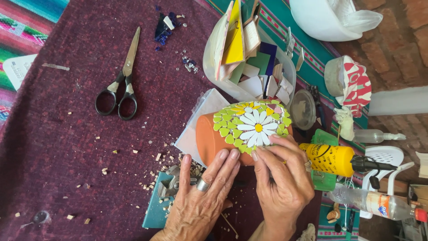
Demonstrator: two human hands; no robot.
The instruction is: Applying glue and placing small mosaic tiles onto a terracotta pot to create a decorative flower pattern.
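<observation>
**Mosaic flower on a terracotta pot, head view**

Head view: terracotta pot (213,140) lying on its side near the middle of the desk (67,147), resting partly on a pale sheet (207,107) over the dark maroon cloth. Smooth orange wall at the left; mosaic patch (254,125) at the right. One white daisy with narrow petals around a single yellow centre, ringed by many small lime-green tiles; part of a second, yellow flower and one pink tile at the upper edge of the patch.

Left hand (200,201) below the pot, one silver ring on a finger, fingers (225,163) together and pressed flat against the orange wall. Right hand (283,183) just beside it, fingers (267,149) curled and close together, tips touching the lower green tiles of the mosaic; whether a tile is pinched between them cannot be told.

One pair of black-handled scissors (120,82) lying shut, well apart at the upper left. One white tub (249,58) of coloured tile pieces just above the pot. One yellow glue bottle (327,158) with a black nozzle lying just right of the right hand. One teal tile (156,209) under the left hand, strewn with chips. One clear plastic bottle (379,203) at the lower right. Dark blue shards (162,29) near the top edge.
</observation>
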